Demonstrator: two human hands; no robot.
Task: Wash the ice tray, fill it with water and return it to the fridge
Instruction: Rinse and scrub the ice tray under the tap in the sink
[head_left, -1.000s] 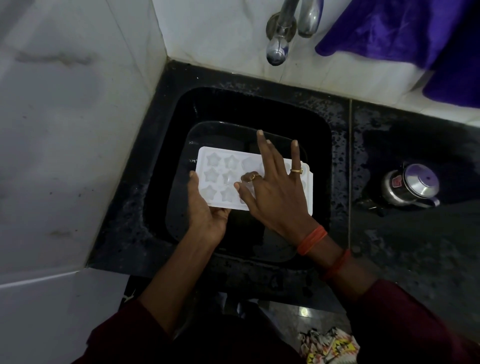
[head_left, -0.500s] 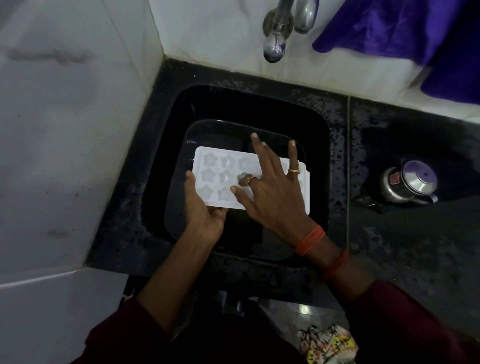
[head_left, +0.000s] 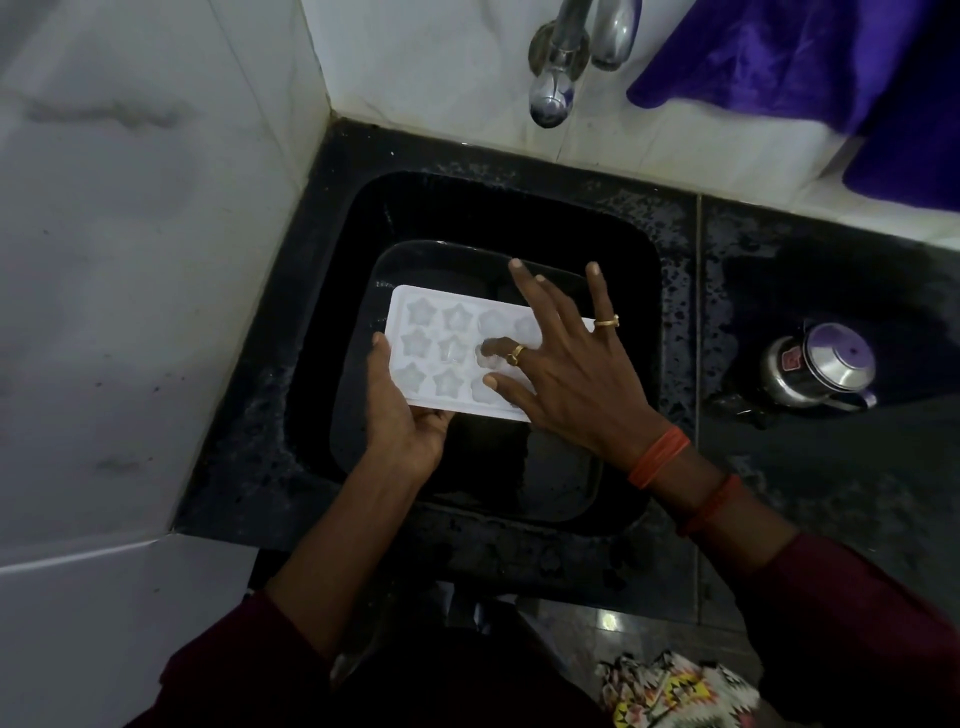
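Gripping the white ice tray (head_left: 431, 358) by its left short end, the left hand (head_left: 400, 415) has its thumb laid along the top rim while its fingers go underneath, out of sight. This tray, with star-shaped moulds facing up, is held roughly level over a black tub (head_left: 467, 260) that sits inside the black sink (head_left: 519, 192). Over the tray's right half the right hand (head_left: 571, 384) is spread, palm down; its fingers (head_left: 530, 291) are mostly straight and splayed, gripping nothing, with the forefinger bent so its tip dips into a middle-row mould. Two gold rings (head_left: 606, 322) and orange wrist threads (head_left: 660, 457) show on that hand. A chrome tap (head_left: 550, 98) juts from the white wall behind the sink, well apart from the tray. To the right, a lidded steel pot (head_left: 821, 371) stands on the dark wet desk (head_left: 831, 467), and purple cloth (head_left: 779, 57) hangs at the upper right
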